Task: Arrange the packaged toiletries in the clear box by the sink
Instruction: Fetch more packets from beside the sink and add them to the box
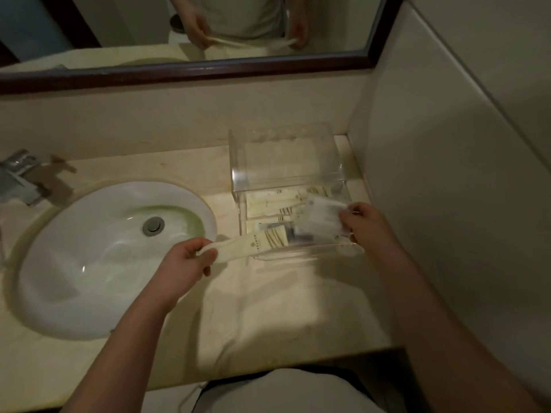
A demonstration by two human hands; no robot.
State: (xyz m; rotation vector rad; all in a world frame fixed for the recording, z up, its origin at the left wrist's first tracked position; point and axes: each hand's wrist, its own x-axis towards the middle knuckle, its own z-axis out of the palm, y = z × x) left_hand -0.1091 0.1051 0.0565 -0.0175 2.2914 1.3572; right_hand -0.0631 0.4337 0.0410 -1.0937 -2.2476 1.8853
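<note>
A clear plastic box [286, 174] stands on the counter to the right of the sink, with its lid raised at the back. Several cream packets [277, 202] lie inside it. My left hand [186, 260] grips one end of a long cream packet [253, 244] whose other end reaches over the box's front edge. My right hand [365, 223] holds a blurred white packet [322, 217] above the right side of the box.
A white oval sink [98, 263] with a metal drain [153, 225] lies at the left, and a chrome tap [21, 174] stands behind it. The mirror [185, 28] hangs above the counter [283, 308]. A tiled wall [447, 174] closes the right side.
</note>
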